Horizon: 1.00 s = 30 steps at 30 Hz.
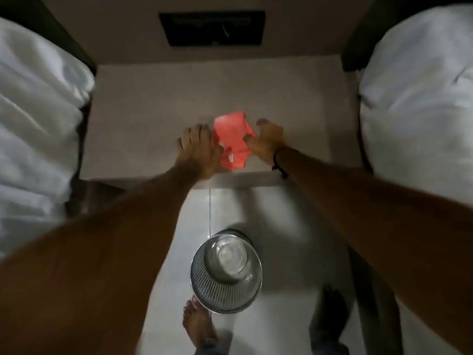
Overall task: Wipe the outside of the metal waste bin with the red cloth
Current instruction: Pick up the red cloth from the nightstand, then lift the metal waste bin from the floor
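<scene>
The red cloth point(233, 139) lies crumpled on the grey nightstand top point(143, 119), near its front edge. My left hand point(198, 147) rests on the cloth's left side with its thumb on the fabric. My right hand point(267, 140) touches the cloth's right edge with curled fingers. Whether either hand grips the cloth is unclear. The metal mesh waste bin point(226, 274) stands upright and empty on the white tiled floor below, between my forearms, apart from both hands.
White bedding point(35, 119) fills the left side and a white pillow or duvet point(419, 93) the right. A dark panel point(213, 28) is set in the wall behind the nightstand. My bare foot point(198, 324) stands close to the bin.
</scene>
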Motion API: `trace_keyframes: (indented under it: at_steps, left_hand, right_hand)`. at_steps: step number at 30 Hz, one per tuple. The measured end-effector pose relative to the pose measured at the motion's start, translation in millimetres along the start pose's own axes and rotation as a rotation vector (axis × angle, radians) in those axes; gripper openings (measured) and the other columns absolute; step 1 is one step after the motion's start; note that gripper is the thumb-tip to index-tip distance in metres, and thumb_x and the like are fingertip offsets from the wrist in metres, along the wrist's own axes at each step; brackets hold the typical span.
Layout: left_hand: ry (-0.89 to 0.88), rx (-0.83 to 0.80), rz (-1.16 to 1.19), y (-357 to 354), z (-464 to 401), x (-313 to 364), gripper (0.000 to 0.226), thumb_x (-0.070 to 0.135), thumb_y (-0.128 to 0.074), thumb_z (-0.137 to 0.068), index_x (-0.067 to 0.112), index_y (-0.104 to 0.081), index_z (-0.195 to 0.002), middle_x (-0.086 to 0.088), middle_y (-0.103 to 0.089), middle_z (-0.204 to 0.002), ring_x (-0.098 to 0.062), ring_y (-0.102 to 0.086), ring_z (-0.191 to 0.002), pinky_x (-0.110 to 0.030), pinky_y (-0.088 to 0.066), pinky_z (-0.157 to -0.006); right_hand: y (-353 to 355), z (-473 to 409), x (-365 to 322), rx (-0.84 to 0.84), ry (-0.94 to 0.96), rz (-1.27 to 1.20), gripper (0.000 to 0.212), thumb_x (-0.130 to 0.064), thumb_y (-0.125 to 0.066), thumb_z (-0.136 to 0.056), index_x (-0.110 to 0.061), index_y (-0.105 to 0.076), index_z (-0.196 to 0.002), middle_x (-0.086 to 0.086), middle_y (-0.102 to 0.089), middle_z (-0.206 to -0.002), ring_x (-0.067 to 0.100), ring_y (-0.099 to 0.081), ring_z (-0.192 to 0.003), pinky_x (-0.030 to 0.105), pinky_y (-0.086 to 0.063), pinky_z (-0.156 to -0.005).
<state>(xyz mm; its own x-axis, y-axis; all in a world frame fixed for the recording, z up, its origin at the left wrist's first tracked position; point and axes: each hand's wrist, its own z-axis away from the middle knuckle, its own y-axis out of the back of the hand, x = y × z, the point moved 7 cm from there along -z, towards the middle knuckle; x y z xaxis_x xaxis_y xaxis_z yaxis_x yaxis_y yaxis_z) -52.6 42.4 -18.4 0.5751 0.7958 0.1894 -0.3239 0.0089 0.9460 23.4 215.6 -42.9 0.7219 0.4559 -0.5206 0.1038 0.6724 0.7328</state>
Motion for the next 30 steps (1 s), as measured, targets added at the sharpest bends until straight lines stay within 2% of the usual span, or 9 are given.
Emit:
trace_keyframes:
  at_steps: [5, 10, 13, 15, 18, 21, 25, 27, 30]
  left_hand:
    - [0.067, 0.072, 0.111, -9.0, -49.9, 5.1, 0.047, 0.033, -0.044, -0.101, -0.002, -0.055, -0.13, -0.028, -0.059, -0.135, -0.045, -0.054, -0.127, -0.049, -0.039, -0.108]
    - [0.331, 0.118, 0.666, -1.2, -35.9, -1.5, 0.048, 0.024, -0.067, -0.071, 0.005, -0.063, -0.114, -0.018, -0.07, -0.106, -0.031, -0.067, -0.099, -0.043, -0.054, -0.09]
    - [0.427, 0.092, 0.999, -4.3, -5.3, 9.3, 0.026, 0.009, -0.068, -0.079, 0.015, -0.066, -0.104, -0.001, -0.065, -0.087, -0.021, -0.064, -0.086, -0.036, -0.059, -0.083]
    - [0.441, 0.048, 1.128, -6.9, 17.8, 18.7, 0.022, 0.002, -0.066, -0.083, 0.015, -0.071, -0.1, -0.003, -0.068, -0.091, -0.019, -0.066, -0.083, -0.034, -0.061, -0.079]
    - [0.467, -0.058, 1.298, -14.5, 60.5, 36.9, 0.023, 0.0, -0.065, -0.084, 0.021, -0.073, -0.088, -0.002, -0.074, -0.09, -0.017, -0.071, -0.082, -0.035, -0.062, -0.074]
    - [0.525, -0.209, 1.469, -37.7, 105.6, 61.0, 0.02, 0.002, -0.066, -0.085, 0.017, -0.076, -0.093, -0.003, -0.08, -0.095, -0.017, -0.075, -0.086, -0.037, -0.063, -0.077]
    - [0.59, -0.295, 1.359, -92.7, 153.0, 84.1, 0.028, 0.005, -0.07, -0.089, 0.007, -0.074, -0.117, -0.023, -0.074, -0.111, -0.036, -0.074, -0.104, -0.05, -0.062, -0.092]
    - [0.6, -0.278, 1.147, -122.9, 174.9, 83.4, 0.026, 0.006, -0.068, -0.091, 0.005, -0.073, -0.117, -0.016, -0.076, -0.104, -0.035, -0.073, -0.102, -0.051, -0.061, -0.095]
    - [0.578, -0.285, 0.75, -170.0, 211.8, 78.7, 0.03, 0.011, -0.065, -0.094, -0.003, -0.068, -0.121, -0.025, -0.074, -0.12, -0.041, -0.068, -0.115, -0.048, -0.052, -0.106]
  right_hand:
    - [-10.7, -36.2, -11.9, 0.058, -0.026, -0.027, 0.053, -0.044, -0.07, -0.081, -0.011, -0.068, -0.122, 0.014, -0.07, -0.13, 0.033, -0.066, -0.119, 0.036, -0.054, -0.096]
    - [-16.2, -32.2, 9.2, 0.011, -0.101, -0.086, 0.045, -0.031, -0.076, -0.078, -0.007, -0.073, -0.116, 0.013, -0.074, -0.123, 0.028, -0.07, -0.115, 0.036, -0.057, -0.098]
    - [-19.7, 1.8, 25.9, -0.062, -0.151, -0.34, 0.01, -0.019, -0.077, -0.079, -0.01, -0.075, -0.083, 0.01, -0.076, -0.097, 0.025, -0.071, -0.088, 0.035, -0.059, -0.081]
    - [-23.9, 39.3, 41.7, -0.133, -0.228, -0.635, 0.016, -0.017, -0.079, -0.082, -0.019, -0.067, -0.072, 0.006, -0.072, -0.084, 0.02, -0.068, -0.075, 0.032, -0.056, -0.07]
    - [-30.0, 98.1, 69.5, -0.311, -0.317, -0.99, 0.032, -0.036, -0.081, -0.081, -0.02, -0.072, -0.107, -0.003, -0.08, -0.098, 0.017, -0.076, -0.095, 0.034, -0.061, -0.085]
    - [-46.7, 152.7, 104.4, -0.52, -0.437, -1.318, 0.033, -0.039, -0.074, -0.089, -0.023, -0.067, -0.116, -0.005, -0.083, -0.103, 0.014, -0.079, -0.098, 0.029, -0.064, -0.076]
    - [-67.4, 195.2, 164.5, -0.516, -0.535, -1.448, 0.033, -0.025, -0.064, -0.098, -0.019, -0.061, -0.13, 0.0, -0.081, -0.112, 0.018, -0.078, -0.102, 0.03, -0.064, -0.075]
    - [-74.9, 207.4, 199.0, -0.426, -0.58, -1.4, 0.035, -0.018, -0.069, -0.094, -0.02, -0.063, -0.129, -0.001, -0.08, -0.111, 0.018, -0.078, -0.099, 0.032, -0.065, -0.074]
    - [-86.9, 227.6, 247.0, -0.343, -0.634, -1.286, 0.037, -0.01, -0.069, -0.093, -0.019, -0.064, -0.128, 0.001, -0.077, -0.109, 0.018, -0.075, -0.094, 0.03, -0.064, -0.069]
